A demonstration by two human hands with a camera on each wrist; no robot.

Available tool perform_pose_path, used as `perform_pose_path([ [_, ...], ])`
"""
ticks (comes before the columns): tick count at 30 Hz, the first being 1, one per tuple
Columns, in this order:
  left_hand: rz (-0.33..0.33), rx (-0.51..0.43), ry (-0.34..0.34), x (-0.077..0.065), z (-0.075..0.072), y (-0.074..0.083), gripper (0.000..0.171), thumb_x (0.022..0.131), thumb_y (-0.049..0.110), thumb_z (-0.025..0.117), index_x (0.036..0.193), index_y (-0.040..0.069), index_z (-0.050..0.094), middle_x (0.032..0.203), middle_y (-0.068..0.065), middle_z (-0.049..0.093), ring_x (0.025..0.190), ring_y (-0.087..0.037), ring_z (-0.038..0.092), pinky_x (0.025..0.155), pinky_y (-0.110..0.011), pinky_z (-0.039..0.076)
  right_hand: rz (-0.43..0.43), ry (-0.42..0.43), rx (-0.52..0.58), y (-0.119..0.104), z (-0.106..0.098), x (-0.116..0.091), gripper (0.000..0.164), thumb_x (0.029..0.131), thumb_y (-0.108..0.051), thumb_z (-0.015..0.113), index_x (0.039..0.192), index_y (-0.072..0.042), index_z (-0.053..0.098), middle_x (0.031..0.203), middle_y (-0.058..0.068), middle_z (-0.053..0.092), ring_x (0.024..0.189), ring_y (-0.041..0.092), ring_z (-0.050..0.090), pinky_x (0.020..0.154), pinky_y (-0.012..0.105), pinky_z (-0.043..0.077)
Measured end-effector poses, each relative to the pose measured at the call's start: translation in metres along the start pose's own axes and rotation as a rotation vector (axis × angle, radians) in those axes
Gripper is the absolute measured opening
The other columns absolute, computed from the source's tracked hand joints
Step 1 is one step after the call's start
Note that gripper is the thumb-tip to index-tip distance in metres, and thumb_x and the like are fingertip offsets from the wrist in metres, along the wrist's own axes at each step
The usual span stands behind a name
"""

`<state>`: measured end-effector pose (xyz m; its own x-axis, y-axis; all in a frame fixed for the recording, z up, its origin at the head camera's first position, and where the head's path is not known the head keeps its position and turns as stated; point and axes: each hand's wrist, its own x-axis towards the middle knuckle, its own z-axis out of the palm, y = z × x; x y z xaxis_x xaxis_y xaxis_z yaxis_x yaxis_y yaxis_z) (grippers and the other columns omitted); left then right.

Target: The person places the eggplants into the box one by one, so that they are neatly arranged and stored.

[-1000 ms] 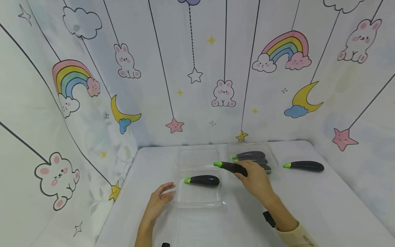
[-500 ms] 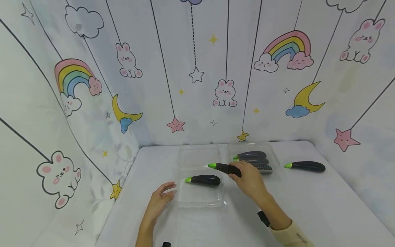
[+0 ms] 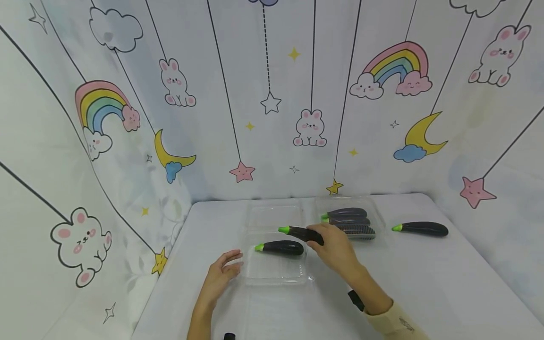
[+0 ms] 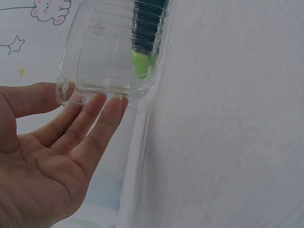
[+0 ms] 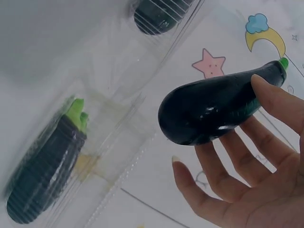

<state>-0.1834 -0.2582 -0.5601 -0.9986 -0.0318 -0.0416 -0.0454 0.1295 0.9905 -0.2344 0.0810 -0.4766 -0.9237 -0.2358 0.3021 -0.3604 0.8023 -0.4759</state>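
My right hand [image 3: 337, 252] holds a dark eggplant [image 3: 301, 233] with a bright green stem above the near clear plastic box [image 3: 272, 275]. In the right wrist view, thumb and fingers grip the held eggplant [image 5: 213, 111] from one side, leaving its round end free. A second eggplant [image 3: 282, 248] lies in that box. At the box's left edge is my left hand [image 3: 218, 278]. The left wrist view shows its fairly straight fingers [image 4: 99, 130] touching the clear wall, with the thumb at the box corner [image 4: 64, 90].
Another clear box [image 3: 376, 210] stands back right with several eggplants [image 3: 346, 213] in it, one seen through ribbed plastic. A loose eggplant [image 3: 425, 229] lies at far right on the white table [image 3: 425, 283]. Behind hangs a cloth [image 3: 272, 61] with rabbits and rainbows.
My right hand has moved left with the eggplant, from beside the back right box to over the near box. My left hand stays at the box edge.
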Motion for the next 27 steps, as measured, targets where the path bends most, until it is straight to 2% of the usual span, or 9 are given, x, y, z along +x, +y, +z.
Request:
perform_pose_path([
  [9,-0.005,-0.022,-0.002,-0.002,-0.001,0.000,0.047,0.099,0.003,0.067,0.145,0.005,0.057,0.144,-0.016,0.060,0.127,-0.034,0.063,0.092,-0.024,0.058,-0.054,-0.035,0.040,-0.011,0.016,0.001,0.045,0.087,-0.026,0.086,0.128,-0.015,0.074,0.127,0.007,0.072,0.119,0.031,0.067,0.096,0.052,0.058],
  [20,0.015,-0.025,-0.006,-0.002,0.002,0.002,0.047,0.099,-0.001,0.064,0.145,0.001,0.056,0.143,-0.021,0.060,0.127,-0.037,0.063,0.091,-0.025,0.058,-0.083,-0.040,0.073,-0.018,0.033,0.003,0.041,0.087,-0.023,0.086,0.125,-0.015,0.075,0.124,0.005,0.074,0.116,0.031,0.068,0.099,0.051,0.056],
  [27,0.000,-0.002,0.008,-0.001,0.002,0.001,0.046,0.100,0.003,0.066,0.145,0.004,0.056,0.143,-0.017,0.061,0.126,-0.036,0.064,0.091,-0.025,0.059,-0.103,-0.035,0.095,-0.025,0.042,0.004,0.039,0.087,-0.024,0.086,0.123,-0.014,0.076,0.122,0.004,0.075,0.112,0.030,0.068,0.096,0.050,0.056],
])
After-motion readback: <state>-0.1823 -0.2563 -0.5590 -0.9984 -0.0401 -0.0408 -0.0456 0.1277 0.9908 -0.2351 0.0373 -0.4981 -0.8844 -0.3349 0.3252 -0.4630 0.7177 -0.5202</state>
